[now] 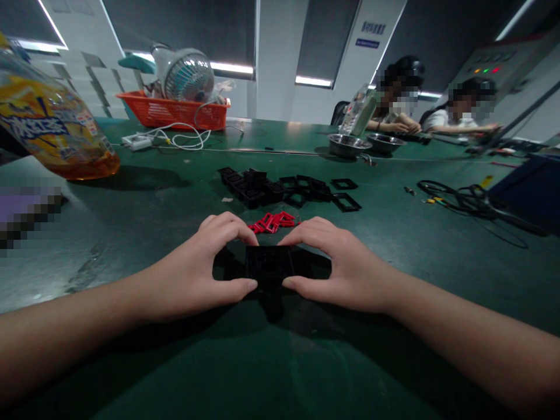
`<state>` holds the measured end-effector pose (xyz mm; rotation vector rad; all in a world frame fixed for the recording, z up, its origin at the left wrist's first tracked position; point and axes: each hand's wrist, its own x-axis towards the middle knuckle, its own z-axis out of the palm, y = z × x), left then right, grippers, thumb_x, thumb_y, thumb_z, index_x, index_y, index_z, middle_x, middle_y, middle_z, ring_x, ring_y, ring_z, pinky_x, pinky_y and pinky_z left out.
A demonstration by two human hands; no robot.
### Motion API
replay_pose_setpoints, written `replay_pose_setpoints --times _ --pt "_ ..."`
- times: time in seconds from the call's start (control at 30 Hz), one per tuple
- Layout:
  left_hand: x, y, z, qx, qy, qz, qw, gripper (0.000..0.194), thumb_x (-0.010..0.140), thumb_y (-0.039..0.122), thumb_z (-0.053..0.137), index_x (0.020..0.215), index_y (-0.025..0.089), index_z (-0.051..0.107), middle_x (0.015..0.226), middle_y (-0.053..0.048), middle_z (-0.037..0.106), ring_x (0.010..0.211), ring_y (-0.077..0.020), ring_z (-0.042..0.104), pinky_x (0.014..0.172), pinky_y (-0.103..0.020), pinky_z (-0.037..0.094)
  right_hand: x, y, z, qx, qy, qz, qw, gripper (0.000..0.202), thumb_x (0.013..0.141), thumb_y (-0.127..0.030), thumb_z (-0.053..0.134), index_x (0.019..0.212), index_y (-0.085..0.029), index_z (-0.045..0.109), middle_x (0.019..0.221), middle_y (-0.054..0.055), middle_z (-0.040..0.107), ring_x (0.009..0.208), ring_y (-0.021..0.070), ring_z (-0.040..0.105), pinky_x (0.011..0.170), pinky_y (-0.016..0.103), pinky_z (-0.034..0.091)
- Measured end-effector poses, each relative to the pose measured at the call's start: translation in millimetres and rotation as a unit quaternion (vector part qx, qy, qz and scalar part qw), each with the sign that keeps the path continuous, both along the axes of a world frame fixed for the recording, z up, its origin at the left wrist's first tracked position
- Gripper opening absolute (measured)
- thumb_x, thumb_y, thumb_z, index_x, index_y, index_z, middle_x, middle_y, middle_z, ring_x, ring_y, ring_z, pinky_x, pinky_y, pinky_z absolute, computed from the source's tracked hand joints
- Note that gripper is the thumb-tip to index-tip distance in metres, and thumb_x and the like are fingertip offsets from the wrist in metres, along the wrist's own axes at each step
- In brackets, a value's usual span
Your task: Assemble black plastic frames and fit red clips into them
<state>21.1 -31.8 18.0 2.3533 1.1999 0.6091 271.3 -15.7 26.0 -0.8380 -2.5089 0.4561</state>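
My left hand (205, 268) and my right hand (332, 265) meet over the green table, both gripping one black square plastic part (268, 263) between thumbs and fingers. Just beyond my fingertips lies a small heap of red plastic pieces (273, 222). Farther back sits a cluster of black box-shaped parts (251, 188) with several flat black frames (345, 201) to its right.
A large yellow-labelled bottle (52, 125) stands at the left. An orange basket (175, 111) with a small fan (186, 73) and a white power strip (137, 140) sit at the back. Two metal bowls (350, 144), black cables (459, 195) and two seated people (402, 111) are at right.
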Motion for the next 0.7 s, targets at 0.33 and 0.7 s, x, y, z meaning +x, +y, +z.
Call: replay_pose_setpoints --times 0.33,0.7 --pt "0.3 -0.7 -1.3 0.000 -0.001 -0.003 1.000 0.032 0.079 0.042 0.066 0.102 0.022 0.058 0.109 -0.005 0.055 0.109 -0.0282 0.048 0.094 -0.043 0.042 -0.1 0.5 0.0 0.000 0.002 0.004 1.000 0.033 0.079 -0.030 0.075 0.106 -0.014 0.066 0.102 0.007 0.069 0.097 0.0211 0.059 0.087 0.035 0.047" --pt "-1.0 -1.2 -2.8 0.004 0.001 -0.004 1.000 0.031 0.080 0.040 0.065 0.103 0.022 0.057 0.109 -0.004 0.053 0.109 -0.0271 0.047 0.093 -0.042 0.042 -0.1 0.4 0.3 0.003 0.000 0.010 1.000 0.033 0.079 -0.029 0.076 0.105 -0.012 0.067 0.101 0.007 0.069 0.096 0.0202 0.058 0.086 0.034 0.046"
